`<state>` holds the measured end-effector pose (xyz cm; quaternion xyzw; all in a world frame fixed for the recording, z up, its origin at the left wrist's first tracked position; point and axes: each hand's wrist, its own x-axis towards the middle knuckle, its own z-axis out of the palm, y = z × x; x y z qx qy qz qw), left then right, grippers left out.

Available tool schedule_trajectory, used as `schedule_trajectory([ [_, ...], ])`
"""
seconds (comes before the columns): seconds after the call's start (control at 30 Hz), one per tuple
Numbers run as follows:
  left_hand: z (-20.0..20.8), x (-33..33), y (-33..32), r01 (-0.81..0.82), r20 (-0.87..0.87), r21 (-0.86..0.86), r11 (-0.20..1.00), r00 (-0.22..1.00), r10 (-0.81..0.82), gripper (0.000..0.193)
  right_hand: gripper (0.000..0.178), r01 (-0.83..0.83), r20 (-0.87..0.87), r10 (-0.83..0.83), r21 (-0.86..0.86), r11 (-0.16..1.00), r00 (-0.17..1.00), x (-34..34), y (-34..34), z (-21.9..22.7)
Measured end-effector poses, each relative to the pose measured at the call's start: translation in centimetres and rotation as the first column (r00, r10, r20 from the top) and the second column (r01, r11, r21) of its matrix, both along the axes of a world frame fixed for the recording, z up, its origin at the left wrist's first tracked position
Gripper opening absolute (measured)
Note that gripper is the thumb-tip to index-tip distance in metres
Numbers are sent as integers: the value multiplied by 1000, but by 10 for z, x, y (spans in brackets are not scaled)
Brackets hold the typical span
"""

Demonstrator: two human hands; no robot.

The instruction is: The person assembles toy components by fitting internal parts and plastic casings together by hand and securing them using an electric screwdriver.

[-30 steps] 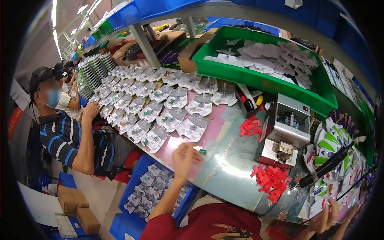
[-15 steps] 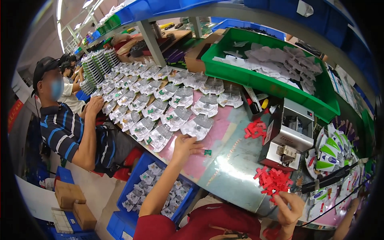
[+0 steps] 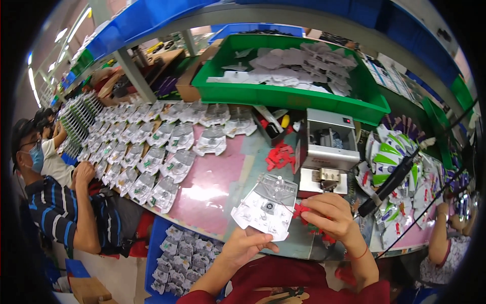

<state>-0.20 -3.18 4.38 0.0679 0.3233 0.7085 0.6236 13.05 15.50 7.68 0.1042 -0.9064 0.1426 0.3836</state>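
Note:
My left hand (image 3: 247, 247) pinches the near edge of a white and clear plastic housing (image 3: 266, 206), tilted up over the bench. Thumb on top, fingers beneath. A round dark part sits in its middle, with a thin wire along its right side. My right hand (image 3: 331, 215) is closed at the housing's right edge, with a small red plastic piece (image 3: 299, 210) at its fingertips. Below that hand a pile of red plastic pieces (image 3: 328, 238) is mostly hidden. Rows of similar housings (image 3: 177, 164) lie to the left, several with small green circuit boards.
A silver and black bench machine (image 3: 331, 139) stands beyond my right hand. Behind is a green bin (image 3: 293, 96) of white sheet-like parts. More red pieces (image 3: 280, 156) lie nearby. White-green shells (image 3: 390, 157) and a black bar (image 3: 387, 187) are right. A co-worker (image 3: 61, 207) sits left.
My left hand has lifted a housing from the front of the rows and brought it right, before me. My right hand has risen from the red pile to its edge. The view has turned right.

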Motion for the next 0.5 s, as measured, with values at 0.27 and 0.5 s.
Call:
schedule_trajectory([
  [0.27,3,19,17,130,-24,22,991,991,-129,51,23,-159,36,164,-111,981,986,19,9,-12],
  [0.5,0,39,23,66,-321,-4,998,945,-64,47,20,-172,60,217,-423,890,974,14,15,-9],
])
